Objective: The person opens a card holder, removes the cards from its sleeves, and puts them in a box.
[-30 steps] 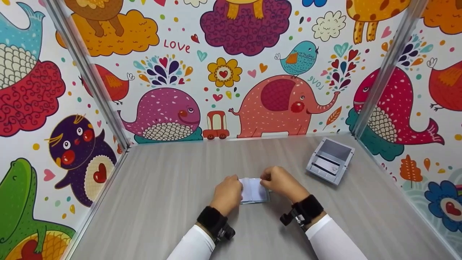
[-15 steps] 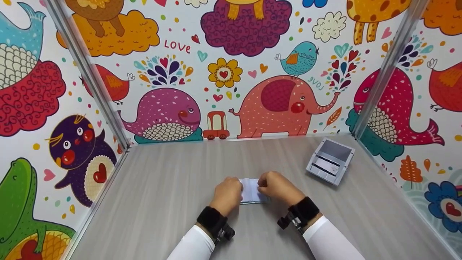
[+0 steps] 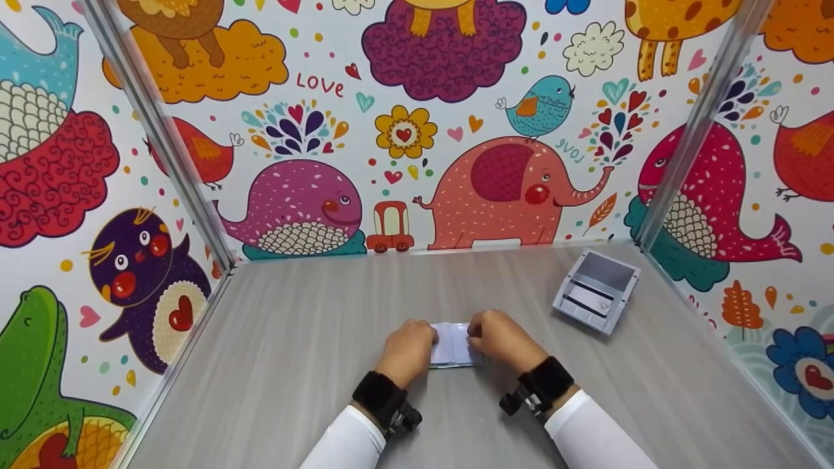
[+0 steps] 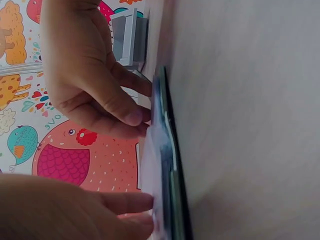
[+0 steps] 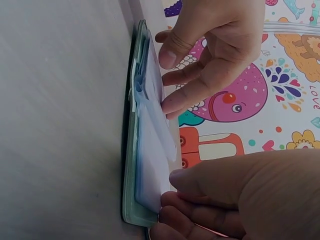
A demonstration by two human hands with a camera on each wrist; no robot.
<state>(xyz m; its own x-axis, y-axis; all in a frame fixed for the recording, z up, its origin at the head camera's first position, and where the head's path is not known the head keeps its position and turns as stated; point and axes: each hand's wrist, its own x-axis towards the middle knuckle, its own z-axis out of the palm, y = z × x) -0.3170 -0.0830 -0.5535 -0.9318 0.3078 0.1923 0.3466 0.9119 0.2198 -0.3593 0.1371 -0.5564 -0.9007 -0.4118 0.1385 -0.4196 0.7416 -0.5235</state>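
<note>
A small card holder (image 3: 449, 348) lies open on the table, clear plastic sleeves facing up. The right wrist view shows its pale green cover (image 5: 131, 190) and a loose sleeve (image 5: 159, 127) standing up from the spine. My left hand (image 3: 407, 355) rests at the left half, fingers fairly straight, fingertips touching the sleeves. Over the right half, my right hand (image 3: 511, 342) has its thumb and curled fingers close together at the sleeve's edge. I cannot tell whether they pinch it.
A grey open box (image 3: 596, 291) with dark bands across its inside stands at the back right of the wooden table (image 3: 293, 365). Walls printed with cartoon animals (image 3: 306, 208) close off the back and both sides. Black camera straps (image 3: 550, 378) circle the wrists.
My right hand has moved slightly left and toward me, from the card holder's right edge onto its right page. The card holder and left hand have shifted slightly left.
</note>
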